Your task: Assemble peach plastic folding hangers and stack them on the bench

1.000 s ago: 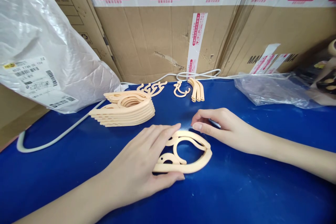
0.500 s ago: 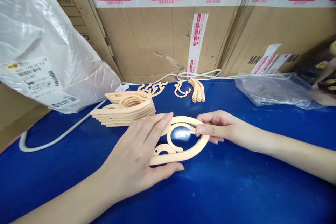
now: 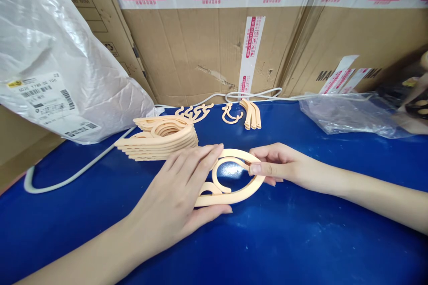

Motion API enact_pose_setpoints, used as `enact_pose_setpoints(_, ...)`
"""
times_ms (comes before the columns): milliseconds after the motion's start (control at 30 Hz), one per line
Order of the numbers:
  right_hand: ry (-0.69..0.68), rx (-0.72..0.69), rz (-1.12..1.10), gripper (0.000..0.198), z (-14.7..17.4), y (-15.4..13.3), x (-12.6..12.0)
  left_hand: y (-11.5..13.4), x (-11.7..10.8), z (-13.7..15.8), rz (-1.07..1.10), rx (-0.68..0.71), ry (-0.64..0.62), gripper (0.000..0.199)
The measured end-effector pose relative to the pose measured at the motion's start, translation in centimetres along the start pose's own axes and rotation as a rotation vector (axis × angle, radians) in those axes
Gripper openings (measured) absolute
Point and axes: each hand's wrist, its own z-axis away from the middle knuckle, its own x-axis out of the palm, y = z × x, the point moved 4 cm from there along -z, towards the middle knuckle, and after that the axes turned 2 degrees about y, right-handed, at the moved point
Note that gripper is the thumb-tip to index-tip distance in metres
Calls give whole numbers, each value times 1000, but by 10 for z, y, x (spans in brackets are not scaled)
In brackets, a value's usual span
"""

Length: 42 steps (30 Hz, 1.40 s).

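A folded peach plastic folding hanger (image 3: 245, 194) is held between my two hands over the blue table. My left hand (image 3: 179, 191) lies across its left part, fingers along the far edge and thumb along the near edge, hiding that end. At the rounded right end, my right hand (image 3: 279, 164) pinches the rim between thumb and fingers. Behind my left hand sits a neat stack of matching folded hangers (image 3: 157, 144). Farther back lie several small hooks (image 3: 195, 112), more hook pieces (image 3: 232, 116) and a few curved arm pieces (image 3: 253, 116).
Cardboard boxes (image 3: 200, 44) wall off the back of the blue table (image 3: 301, 240). A white plastic mailing bag (image 3: 60, 53) leans at the left, beside a white cable (image 3: 76, 176). Clear plastic film (image 3: 347, 113) lies at the back right.
My hands and the hanger have shifted very slightly, and my left hand covers a little more of its left part. The stack and loose pieces have stayed put.
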Motion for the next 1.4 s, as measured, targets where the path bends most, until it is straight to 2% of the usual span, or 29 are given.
enact_pose_setpoints(533, -31, 1, 9, 25, 2, -4, 5, 0, 2, 0, 23, 42, -5, 81)
enact_pose_setpoints(1000, 13, 9, 41, 26, 3, -6, 8, 3, 0, -1, 22, 13, -5, 74)
enact_pose_setpoints(1400, -13, 3, 4, 23, 5, -8, 12, 5, -2, 1, 20, 26, 9, 73)
